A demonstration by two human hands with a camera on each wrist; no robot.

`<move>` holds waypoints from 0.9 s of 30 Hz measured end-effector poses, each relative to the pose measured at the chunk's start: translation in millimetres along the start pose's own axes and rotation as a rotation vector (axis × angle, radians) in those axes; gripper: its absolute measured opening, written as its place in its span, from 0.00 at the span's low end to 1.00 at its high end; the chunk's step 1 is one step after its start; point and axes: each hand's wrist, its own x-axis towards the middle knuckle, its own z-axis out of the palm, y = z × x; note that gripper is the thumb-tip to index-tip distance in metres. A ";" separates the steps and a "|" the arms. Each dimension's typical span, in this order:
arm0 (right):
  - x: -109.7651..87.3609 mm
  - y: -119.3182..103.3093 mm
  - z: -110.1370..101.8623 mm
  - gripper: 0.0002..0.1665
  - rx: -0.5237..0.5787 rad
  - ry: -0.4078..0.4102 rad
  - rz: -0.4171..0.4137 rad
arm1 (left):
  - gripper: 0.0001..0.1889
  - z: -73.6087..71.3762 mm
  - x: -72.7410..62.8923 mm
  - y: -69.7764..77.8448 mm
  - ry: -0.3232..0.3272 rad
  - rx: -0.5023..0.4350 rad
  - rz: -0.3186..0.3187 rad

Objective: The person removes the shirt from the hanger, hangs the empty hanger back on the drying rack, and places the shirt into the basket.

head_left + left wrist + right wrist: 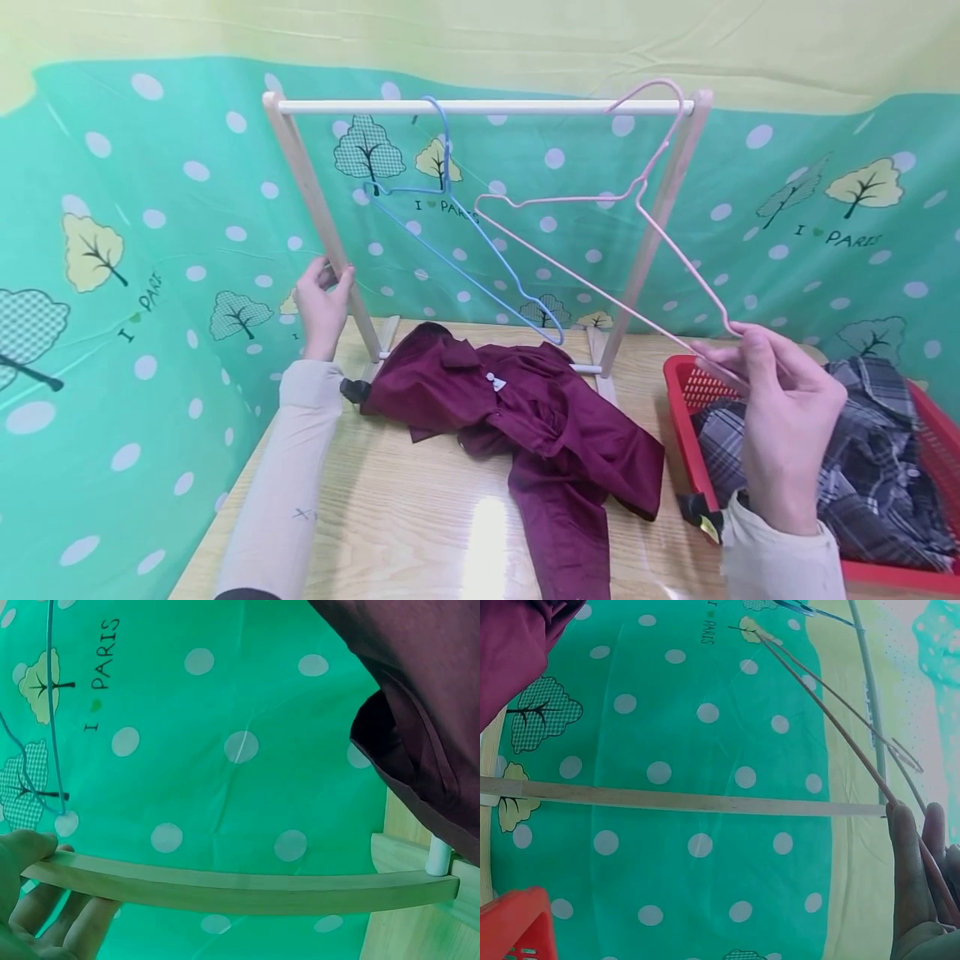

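Note:
My left hand point(324, 304) holds the left wooden post point(240, 891) of a small clothes rack, thumb on one side and fingers on the other. A pink wire hanger point(666, 143) is pinched at its lower right corner by my right hand point(787, 408). Its hook overlaps the right end of the rack's white rail point(525, 107) in the head view. From the same rail, left of the middle, hangs a blue wire hanger point(447, 158), turned at an angle. A maroon button-up shirt point(457, 396) lies crumpled on the table, partly over the rack's base.
A red plastic basket point(678, 417) at the right holds dark plaid clothing point(877, 467). Behind the rack and along the left hangs a green polka-dot cloth point(187, 317) with printed trees. The wooden tabletop point(397, 517) shows in front of the shirt.

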 end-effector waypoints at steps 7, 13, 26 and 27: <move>5.0 3.9 5.5 0.20 0.042 -0.019 -0.056 | 0.17 -1.2 -0.9 1.1 -0.004 -0.011 0.010; 7.6 9.1 9.6 0.20 0.043 -0.022 -0.071 | 0.16 -1.3 -0.9 -0.8 0.003 -0.016 0.027; 9.6 12.7 17.0 0.19 0.054 -0.018 -0.051 | 0.17 -2.0 -1.2 -2.8 0.006 -0.023 0.040; 9.5 13.0 17.2 0.19 0.050 -0.019 -0.048 | 0.17 -2.1 -1.4 -2.7 0.006 -0.022 0.038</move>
